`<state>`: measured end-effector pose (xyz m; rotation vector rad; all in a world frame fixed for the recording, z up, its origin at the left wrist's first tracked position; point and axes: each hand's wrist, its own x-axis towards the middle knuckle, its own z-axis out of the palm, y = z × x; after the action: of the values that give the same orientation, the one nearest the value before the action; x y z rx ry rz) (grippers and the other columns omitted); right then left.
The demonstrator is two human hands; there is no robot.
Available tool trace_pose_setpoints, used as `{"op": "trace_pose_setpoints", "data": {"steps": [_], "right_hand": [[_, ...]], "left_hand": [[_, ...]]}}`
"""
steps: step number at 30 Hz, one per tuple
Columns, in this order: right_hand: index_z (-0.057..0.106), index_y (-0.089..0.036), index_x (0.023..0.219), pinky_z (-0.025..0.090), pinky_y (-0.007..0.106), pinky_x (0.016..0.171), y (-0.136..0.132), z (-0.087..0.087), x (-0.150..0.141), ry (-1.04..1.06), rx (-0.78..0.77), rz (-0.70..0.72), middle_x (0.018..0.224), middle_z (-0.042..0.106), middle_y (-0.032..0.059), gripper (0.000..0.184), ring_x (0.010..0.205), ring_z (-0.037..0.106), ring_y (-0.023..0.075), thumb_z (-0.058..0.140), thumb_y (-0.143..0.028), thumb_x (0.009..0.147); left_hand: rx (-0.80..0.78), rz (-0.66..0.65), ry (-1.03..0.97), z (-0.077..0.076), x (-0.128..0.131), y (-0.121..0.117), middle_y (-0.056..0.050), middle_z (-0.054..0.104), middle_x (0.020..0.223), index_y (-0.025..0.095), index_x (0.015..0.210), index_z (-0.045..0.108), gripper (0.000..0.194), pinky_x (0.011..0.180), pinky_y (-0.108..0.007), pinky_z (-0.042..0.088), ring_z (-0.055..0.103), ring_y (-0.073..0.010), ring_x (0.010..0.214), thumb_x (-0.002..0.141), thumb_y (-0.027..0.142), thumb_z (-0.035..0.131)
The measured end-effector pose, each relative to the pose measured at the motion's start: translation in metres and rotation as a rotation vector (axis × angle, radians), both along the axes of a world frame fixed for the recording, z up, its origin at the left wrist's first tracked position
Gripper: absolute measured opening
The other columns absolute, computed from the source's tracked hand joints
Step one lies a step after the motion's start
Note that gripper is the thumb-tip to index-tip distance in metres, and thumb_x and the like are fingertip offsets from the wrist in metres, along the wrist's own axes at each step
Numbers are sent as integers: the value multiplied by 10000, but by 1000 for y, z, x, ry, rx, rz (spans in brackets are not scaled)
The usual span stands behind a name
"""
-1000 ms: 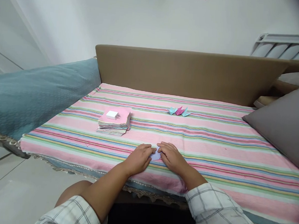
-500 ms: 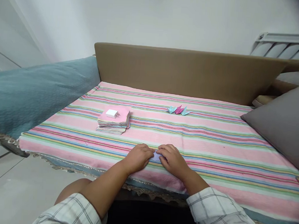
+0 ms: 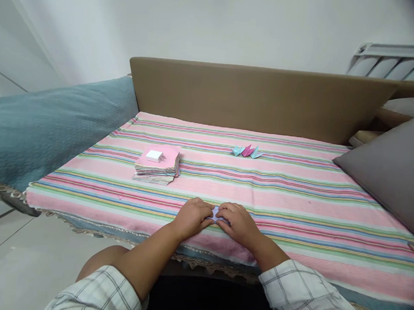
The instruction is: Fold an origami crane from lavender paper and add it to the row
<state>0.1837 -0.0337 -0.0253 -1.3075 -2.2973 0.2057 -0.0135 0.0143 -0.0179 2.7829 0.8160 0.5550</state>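
Between my hands lies a small piece of lilac paper point(image 3: 215, 214), low on the striped cloth; most of it is covered by my fingers. My left hand point(image 3: 192, 218) grips its left side with curled fingers and the thumb along the near edge. On the right side, my right hand point(image 3: 236, 222) holds it the same way, thumb pointing inward. The two thumbs almost meet at the paper's near edge. How the paper is folded cannot be made out.
A stack of square paper point(image 3: 156, 170) with a white charger plug point(image 3: 155, 156) on top sits left of centre. Farther back stand blue and pink folded paper cranes point(image 3: 247, 151). A grey cushion point(image 3: 393, 172) lies right, and a brown backrest point(image 3: 246, 98) rises behind.
My right thumb has moved down and inward to the paper's near edge, and my left thumb has stretched toward it. The stack and the cranes stay where they were.
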Motion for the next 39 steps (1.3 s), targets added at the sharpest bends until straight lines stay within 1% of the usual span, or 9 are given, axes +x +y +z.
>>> {"op": "trace_pose_setpoints", "data": {"steps": [6,11,15,19,25,30,36,39], "right_hand": [[588,-207,801,380,310,714,1,-3,1,-11,10,-17,852,594,29,89,819,527,179,546,-270,847],[569,-200,795,389,309,723,1,-3,2,29,6,4,848,590,35,115,810,518,177,511,-268,867],[559,-197,798,398,314,739,2,-4,2,91,7,18,861,590,37,88,818,515,176,518,-245,859],[547,-197,791,409,322,754,4,-7,1,141,4,12,865,582,43,102,825,513,176,493,-232,871],[540,-198,755,424,339,761,6,-9,0,175,-26,-41,890,553,53,119,847,507,187,498,-228,862],[547,-197,747,438,330,753,8,-10,3,238,-41,-31,893,553,52,80,839,519,180,532,-215,823],[537,-191,670,436,335,754,10,-9,-1,237,-67,-93,867,562,58,132,823,521,184,536,-186,803],[528,-192,651,438,333,737,12,-10,-2,229,-69,-101,845,558,57,151,806,522,185,530,-187,802]], "left_hand": [[-30,-9,-7,1,0,1,-24,680,1047,215,822,636,82,848,-352,408,598,-207,959,782,288,638],[-46,16,-17,2,1,0,-26,685,1023,208,788,629,50,838,-347,416,599,-203,936,788,258,626],[-72,41,-45,2,2,0,-27,687,1016,196,759,622,72,828,-342,425,597,-199,914,797,256,612],[-85,62,-76,3,4,-2,-31,690,1013,191,729,624,97,825,-350,431,598,-200,901,804,240,587],[-110,129,-125,2,7,-3,-24,698,994,189,695,629,107,820,-365,439,600,-202,873,785,215,578],[-131,172,-141,1,10,-3,-16,708,950,190,641,621,125,804,-361,447,605,-195,833,761,197,586],[-155,196,-156,1,12,-2,-6,712,937,188,607,602,153,807,-363,445,608,-193,820,758,197,584],[-154,203,-154,0,12,-2,-13,710,935,185,606,594,155,802,-363,450,606,-196,824,759,204,581]]}}
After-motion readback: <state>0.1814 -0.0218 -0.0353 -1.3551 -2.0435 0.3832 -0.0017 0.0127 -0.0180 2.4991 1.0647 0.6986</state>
